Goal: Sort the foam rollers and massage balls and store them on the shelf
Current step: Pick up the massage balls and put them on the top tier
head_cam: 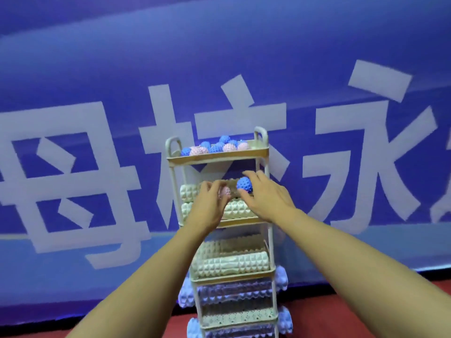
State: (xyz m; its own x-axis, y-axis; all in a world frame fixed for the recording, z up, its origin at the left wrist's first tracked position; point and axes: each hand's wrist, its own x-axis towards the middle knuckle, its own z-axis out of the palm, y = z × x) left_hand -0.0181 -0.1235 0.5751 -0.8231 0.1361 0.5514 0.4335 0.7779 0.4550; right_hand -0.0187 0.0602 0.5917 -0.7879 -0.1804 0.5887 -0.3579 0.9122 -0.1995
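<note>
A tall cream shelf cart (266,154) stands against the wall. Its top tray holds several blue and pink spiky massage balls (214,147). The second tray carries cream foam rollers (189,193), and the third tray more cream rollers (231,263). Lilac rollers (234,290) fill the lower trays, their ends sticking out at the sides. Over the second tray my left hand (207,206) grips a pink spiky ball (225,192). My right hand (266,196) holds a blue spiky ball (244,184) between thumb and fingers.
A blue banner (97,69) with large pale characters covers the wall right behind the cart. Red floor (341,311) shows at the bottom on both sides of the cart.
</note>
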